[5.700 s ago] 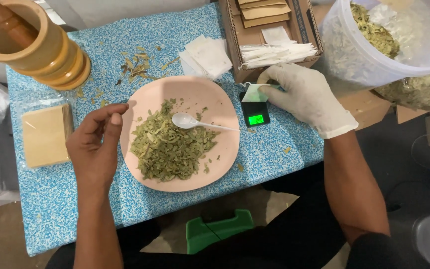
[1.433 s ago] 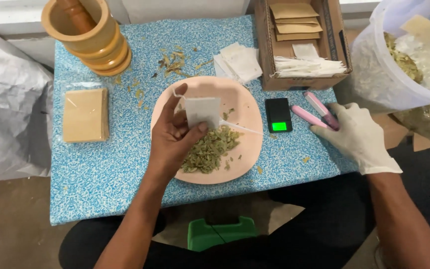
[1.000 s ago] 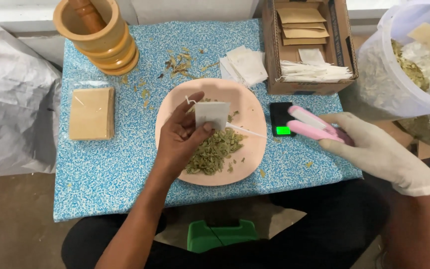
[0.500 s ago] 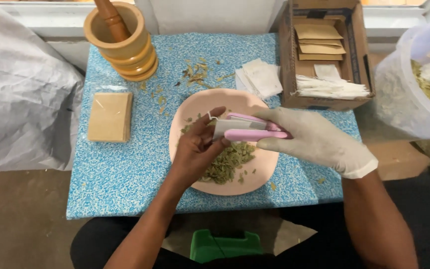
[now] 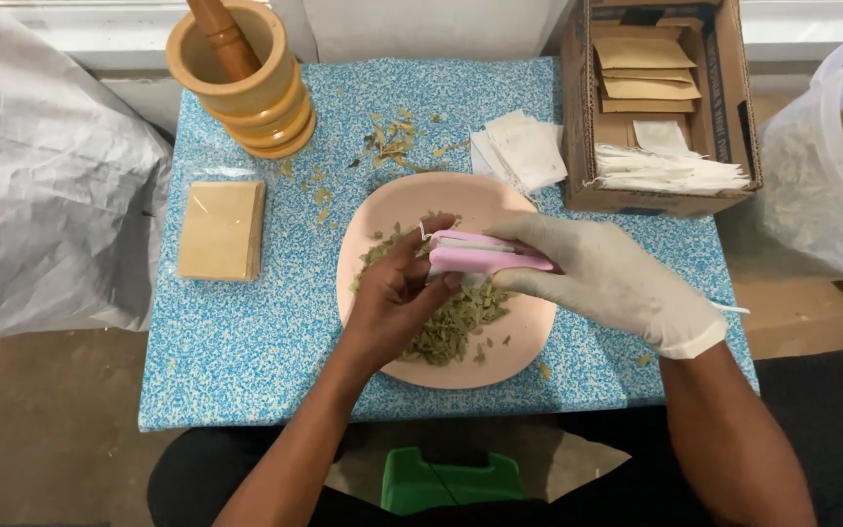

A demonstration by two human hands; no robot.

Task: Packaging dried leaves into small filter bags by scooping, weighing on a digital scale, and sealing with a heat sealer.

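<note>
Right hand (image 5: pixel 607 278), gloved, now grips the pink handheld sealer (image 5: pixel 485 256) over the pink plate (image 5: pixel 500 361), where a second ago it was off beside the plate. Left hand (image 5: pixel 397 298), bare, pinches a small white sachet (image 5: pixel 441 239) whose edge sits at the sealer's end; we cannot tell if it is clamped. We judge the sachet filled and sealing under way. Dried green leaves (image 5: pixel 456 317) lie below on the plate.
</note>
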